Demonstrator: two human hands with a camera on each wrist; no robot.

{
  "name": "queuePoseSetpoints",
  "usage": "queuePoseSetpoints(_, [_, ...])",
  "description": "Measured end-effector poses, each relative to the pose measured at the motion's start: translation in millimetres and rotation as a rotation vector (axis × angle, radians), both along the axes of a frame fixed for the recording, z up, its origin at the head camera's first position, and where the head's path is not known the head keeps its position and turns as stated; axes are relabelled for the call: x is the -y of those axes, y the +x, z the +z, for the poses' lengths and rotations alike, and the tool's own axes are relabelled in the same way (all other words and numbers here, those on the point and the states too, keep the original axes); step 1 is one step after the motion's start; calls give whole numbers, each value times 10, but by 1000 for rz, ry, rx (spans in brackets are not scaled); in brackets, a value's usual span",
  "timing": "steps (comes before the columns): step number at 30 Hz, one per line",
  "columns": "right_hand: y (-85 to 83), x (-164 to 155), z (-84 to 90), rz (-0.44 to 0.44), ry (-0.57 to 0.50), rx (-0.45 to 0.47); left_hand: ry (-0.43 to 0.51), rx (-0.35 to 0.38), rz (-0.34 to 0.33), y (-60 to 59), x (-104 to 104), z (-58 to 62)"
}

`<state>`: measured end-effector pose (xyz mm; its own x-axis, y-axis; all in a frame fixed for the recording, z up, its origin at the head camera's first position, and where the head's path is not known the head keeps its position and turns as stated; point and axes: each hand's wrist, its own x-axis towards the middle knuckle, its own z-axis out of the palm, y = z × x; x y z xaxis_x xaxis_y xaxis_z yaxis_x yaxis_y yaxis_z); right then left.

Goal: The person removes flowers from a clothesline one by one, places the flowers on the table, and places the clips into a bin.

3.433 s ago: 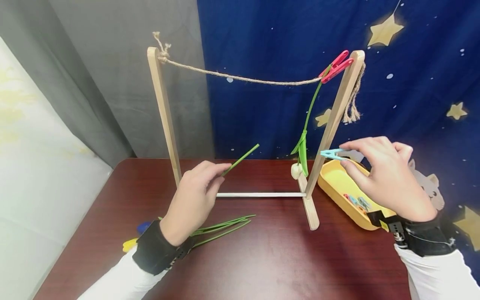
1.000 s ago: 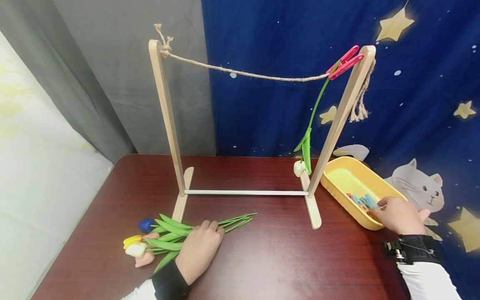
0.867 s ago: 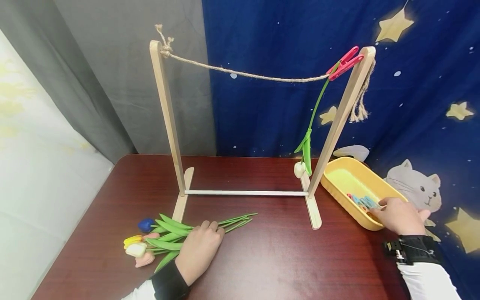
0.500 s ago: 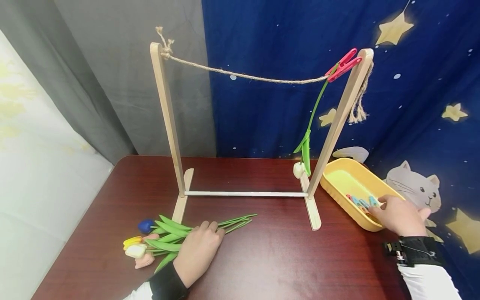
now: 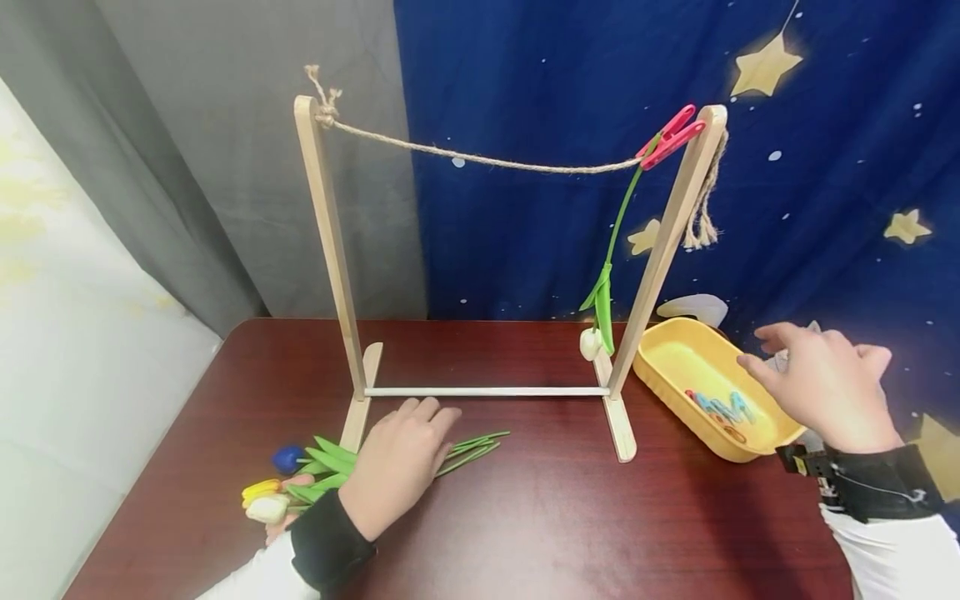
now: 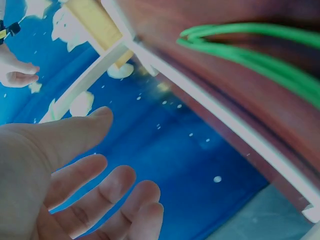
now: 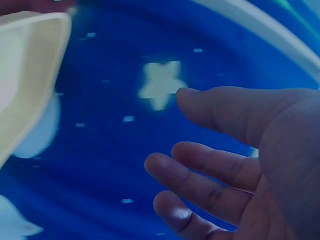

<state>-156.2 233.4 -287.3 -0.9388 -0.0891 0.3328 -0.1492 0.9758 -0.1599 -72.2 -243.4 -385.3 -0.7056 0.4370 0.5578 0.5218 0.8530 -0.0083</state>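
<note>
Above the bunch of artificial tulips (image 5: 330, 467) on the table floats my left hand (image 5: 401, 462), fingers loosely bent and holding nothing. The tulips have blue, yellow, white and pink heads; the hand and wrist strap cover part of them. My right hand (image 5: 832, 387) is raised beside the yellow tray (image 5: 660, 379), its thumb apart from the fingers and nothing between them in the right wrist view. Several clothespins (image 5: 718, 410), mostly light blue, lie in the tray. On the twine (image 5: 487, 158), a red clothespin (image 5: 672, 140) pins a white tulip (image 5: 591, 343) upside down by its stem.
A wooden frame with a left post (image 5: 326, 233) and right post (image 5: 667, 250) carries the twine. A white rod (image 5: 487, 392) joins the feet low down. Behind the table (image 5: 570, 517) hang grey and starry blue curtains (image 5: 525, 242).
Earlier my left hand held a tulip stem and my right a light-blue clothespin. Later they rested at the bunch and in the tray. Now both have lifted away, holding nothing.
</note>
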Motion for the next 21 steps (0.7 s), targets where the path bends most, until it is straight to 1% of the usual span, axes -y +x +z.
queuePoseSetpoints(5, [40, 181, 394, 52, 2, -91, 67, 7, -23, -122, -30, 237])
queuePoseSetpoints(11, [87, 431, 844, 81, 29, -172, 134, -22, -40, -260, -153, 539])
queuePoseSetpoints(17, [139, 621, 1220, 111, 40, -222, 215, -26, -57, -414, -334, 768])
queuePoseSetpoints(21, [158, 753, 1433, 152, 45, -277, 311, -7, -93, -544, -449, 899])
